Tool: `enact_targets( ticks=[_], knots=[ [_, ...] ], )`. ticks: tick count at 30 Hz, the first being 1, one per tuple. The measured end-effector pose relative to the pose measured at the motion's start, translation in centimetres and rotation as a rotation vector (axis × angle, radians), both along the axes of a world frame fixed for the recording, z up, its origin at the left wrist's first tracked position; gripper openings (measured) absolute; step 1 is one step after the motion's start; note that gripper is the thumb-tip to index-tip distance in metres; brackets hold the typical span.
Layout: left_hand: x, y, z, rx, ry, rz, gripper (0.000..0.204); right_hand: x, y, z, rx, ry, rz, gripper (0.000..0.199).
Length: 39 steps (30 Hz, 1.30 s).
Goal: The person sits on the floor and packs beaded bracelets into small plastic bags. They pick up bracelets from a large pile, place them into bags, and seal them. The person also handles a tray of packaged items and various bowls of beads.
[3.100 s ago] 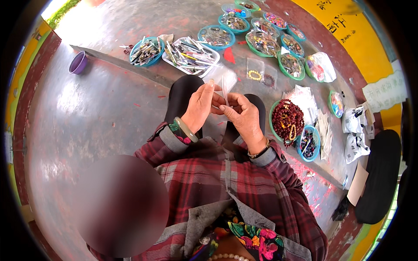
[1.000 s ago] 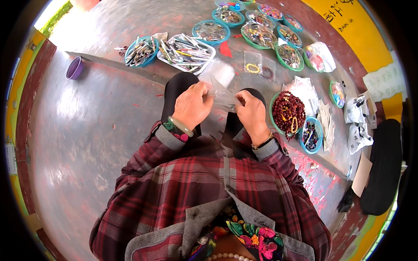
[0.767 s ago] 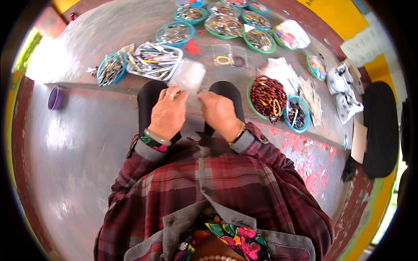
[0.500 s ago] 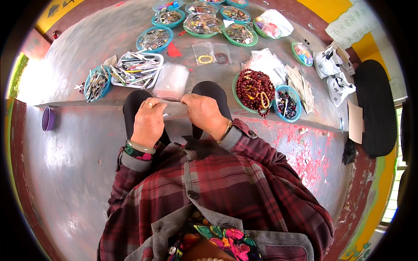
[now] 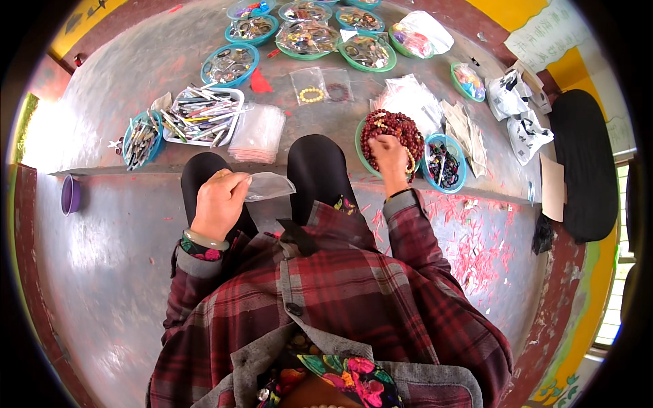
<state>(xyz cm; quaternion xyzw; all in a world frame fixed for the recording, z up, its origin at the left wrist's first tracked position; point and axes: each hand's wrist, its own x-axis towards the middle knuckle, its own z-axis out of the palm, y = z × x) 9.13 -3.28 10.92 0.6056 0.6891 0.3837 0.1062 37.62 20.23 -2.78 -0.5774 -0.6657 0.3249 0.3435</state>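
My left hand (image 5: pixel 219 202) is closed on the edge of a small clear plastic bag (image 5: pixel 271 187), which sticks out to the right above my knees. To the right, my right hand (image 5: pixel 390 160) reaches into a heap of dark red bead bracelets (image 5: pixel 406 130) in a green bowl (image 5: pixel 360 144). Its fingers are curled against the beads; whether a bracelet is pinched between the fingertips is hidden. A few lighter yellow beads show at the heap's right side. Beyond my left knee lies a stack of clear plastic bags (image 5: pixel 262 129).
Behind the stack stands a white tray of pens (image 5: pixel 204 115), beside a blue basket of pens (image 5: pixel 143 139). Two bagged bracelets (image 5: pixel 311 94) lie farther back, before several bowls of trinkets (image 5: pixel 231 64). A blue basket of dark items (image 5: pixel 444 163) adjoins the bead bowl.
My right hand has let go of the plastic bag and moved right to the bead bowl. My left hand still holds the bag, slightly lower and farther left.
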Motion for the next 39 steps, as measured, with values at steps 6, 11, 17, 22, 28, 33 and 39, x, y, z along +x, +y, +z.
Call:
enact_targets(
  ticks=[6, 11, 17, 22, 28, 33, 39],
  knots=[
    [0.0, 0.2, 0.4, -0.034, 0.01, 0.042, 0.011, 5.3, 5.1, -4.0, -0.007, -0.346, -0.242, 0.042],
    [0.1, 0.7, 0.4, -0.046, 0.013, 0.028, 0.011, 7.7, 9.6, -10.0, 0.037, -0.45, -0.247, 0.046],
    [-0.1, 0.1, 0.5, -0.038, 0.017, 0.05, 0.014, 7.0, 10.0, -9.2, -0.116, -0.29, -0.13, 0.033],
    [-0.5, -0.5, -0.5, -0.019, 0.053, 0.042, 0.015, 4.9, 8.3, -4.7, -0.013, -0.19, -0.053, 0.029],
    [-0.5, -0.7, -1.0, -0.019, 0.031, 0.082, 0.018, 2.0, 5.5, 4.6, 0.029, -0.063, 0.206, 0.024],
    [-0.1, -1.2, -1.3, -0.017, 0.034, 0.074, 0.021, -3.3, -1.6, 16.6, -0.13, 0.349, 0.489, 0.017],
    [0.4, -1.4, -1.3, -0.049, -0.011, 0.002, 0.02, -8.0, -8.5, 21.2, -0.214, 0.469, 0.729, 0.019]
  ],
)
